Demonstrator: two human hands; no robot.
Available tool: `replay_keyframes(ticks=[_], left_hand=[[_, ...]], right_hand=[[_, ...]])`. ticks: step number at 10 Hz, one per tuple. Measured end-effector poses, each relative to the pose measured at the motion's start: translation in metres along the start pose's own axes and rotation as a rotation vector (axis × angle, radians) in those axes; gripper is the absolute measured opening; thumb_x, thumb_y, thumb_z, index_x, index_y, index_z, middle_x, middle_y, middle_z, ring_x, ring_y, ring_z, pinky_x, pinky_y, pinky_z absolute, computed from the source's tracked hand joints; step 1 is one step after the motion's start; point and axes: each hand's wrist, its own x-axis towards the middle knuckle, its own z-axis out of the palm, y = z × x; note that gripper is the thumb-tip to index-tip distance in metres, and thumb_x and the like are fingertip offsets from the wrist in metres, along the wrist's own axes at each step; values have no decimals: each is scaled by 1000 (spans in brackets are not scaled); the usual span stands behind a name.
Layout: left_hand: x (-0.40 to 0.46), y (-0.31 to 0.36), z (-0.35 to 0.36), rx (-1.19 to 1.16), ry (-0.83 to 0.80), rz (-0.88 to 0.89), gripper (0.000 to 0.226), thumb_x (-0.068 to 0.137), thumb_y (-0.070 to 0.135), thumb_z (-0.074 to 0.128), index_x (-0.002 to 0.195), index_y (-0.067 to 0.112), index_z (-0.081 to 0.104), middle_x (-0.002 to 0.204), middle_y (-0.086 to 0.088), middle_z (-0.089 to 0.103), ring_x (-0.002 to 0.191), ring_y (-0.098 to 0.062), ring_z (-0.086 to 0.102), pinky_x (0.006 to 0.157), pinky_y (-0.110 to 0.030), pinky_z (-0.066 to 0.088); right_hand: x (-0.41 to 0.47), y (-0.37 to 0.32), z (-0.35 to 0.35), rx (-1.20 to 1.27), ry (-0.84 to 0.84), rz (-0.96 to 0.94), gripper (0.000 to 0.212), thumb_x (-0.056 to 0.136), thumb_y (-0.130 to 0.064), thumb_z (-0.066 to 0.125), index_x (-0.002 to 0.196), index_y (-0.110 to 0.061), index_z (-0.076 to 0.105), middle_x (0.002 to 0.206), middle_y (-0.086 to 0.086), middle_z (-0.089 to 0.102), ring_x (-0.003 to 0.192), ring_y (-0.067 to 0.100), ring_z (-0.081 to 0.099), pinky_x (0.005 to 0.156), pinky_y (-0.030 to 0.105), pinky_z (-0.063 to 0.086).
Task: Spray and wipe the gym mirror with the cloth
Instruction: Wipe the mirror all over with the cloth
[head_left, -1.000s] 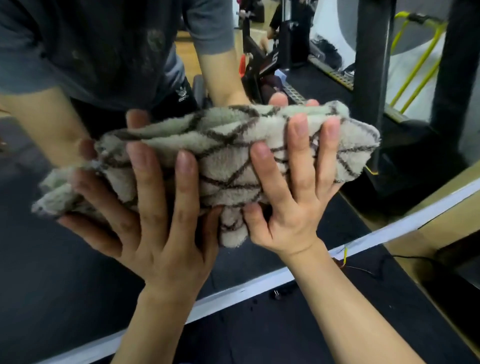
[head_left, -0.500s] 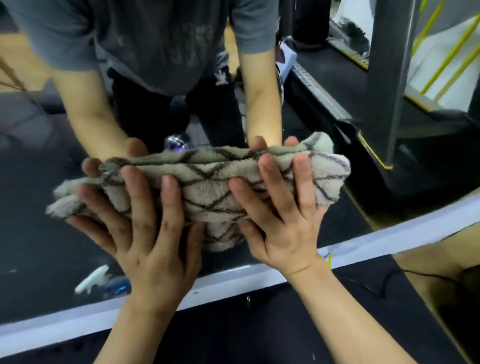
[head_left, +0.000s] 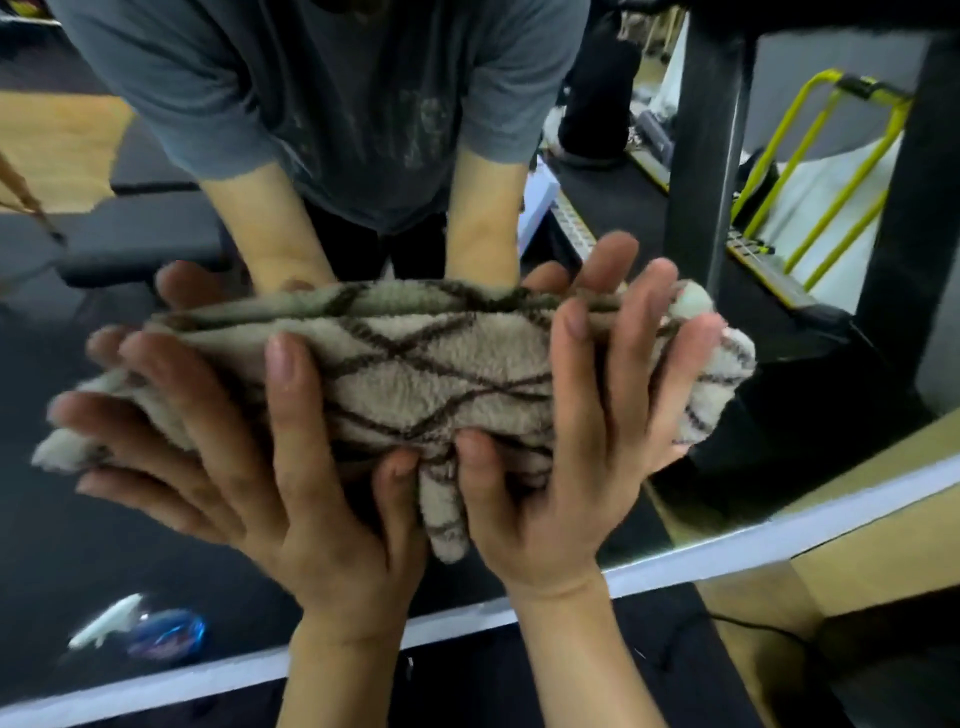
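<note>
Both hands have slid the cloth (head_left: 431, 374) a little higher up the mirror (head_left: 104, 519); left hand (head_left: 270, 478) and right hand (head_left: 566, 467) press it flat, fingers spread, so wiping continues.

both hands (head_left: 332, 499) pressing folded cloth (head_left: 415, 374) against mirror (head_left: 78, 519)

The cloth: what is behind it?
The mirror is behind the cloth, which both hands press against it. The glass under the cloth is covered, so its state cannot be seen.
</note>
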Motion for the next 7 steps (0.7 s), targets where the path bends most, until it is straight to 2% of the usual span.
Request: replay_keyframes(ticks=[1,2,3,4,5,6,7], left_hand=[[-56,-19,11,76,-78,33,62,107,50,35,164,37,11,152,-47,25,133,-76,26,98,-91,20],[-107,-31,32,134,-121,96,65,107,53,34,164,37,8,165,-33,12,136,-76,20,102,-91,13],[-188,-42,61,172,-146,249,68,106,54,35,165,34,9,173,3,-9,158,-34,-9,122,-61,-11],[-228,-43,77,191,-161,289,69,106,52,36,166,31,9,173,5,-10,158,-28,-15,123,-53,-15],[-264,-26,96,155,-168,176,69,106,48,35,166,30,3,171,7,-16,147,-59,-6,121,-52,-18],[-259,1,98,129,-180,100,70,107,44,36,165,31,0,169,9,-21,134,-70,2,119,-54,-18],[-200,55,101,125,-189,121,73,107,37,44,165,30,-1,170,1,-23,135,-72,6,119,-57,-16]], right_hand=[[-51,33,1,-57,13,-75,54,107,-51,37,151,-21,42,170,-2,15,157,36,20,130,50,12],[-101,66,1,-74,-5,-68,62,106,-51,36,163,-25,33,173,-2,13,160,34,15,130,51,13],[-185,115,-11,-101,-106,-35,68,108,-52,34,168,-25,17,176,-6,5,164,25,3,130,51,13],[-225,147,-21,-119,-185,-61,68,108,-53,33,168,-27,15,177,-7,5,164,25,2,126,62,20],[-243,185,-39,-114,-291,-152,66,109,-50,35,168,-30,17,177,-9,5,164,22,2,119,69,26],[-226,199,-53,-99,-321,-188,64,109,-47,37,168,-29,17,177,-9,5,164,21,2,125,61,16],[-157,206,-79,-59,-292,-122,68,107,-42,43,168,-30,17,176,-10,1,163,22,0,126,64,12]])
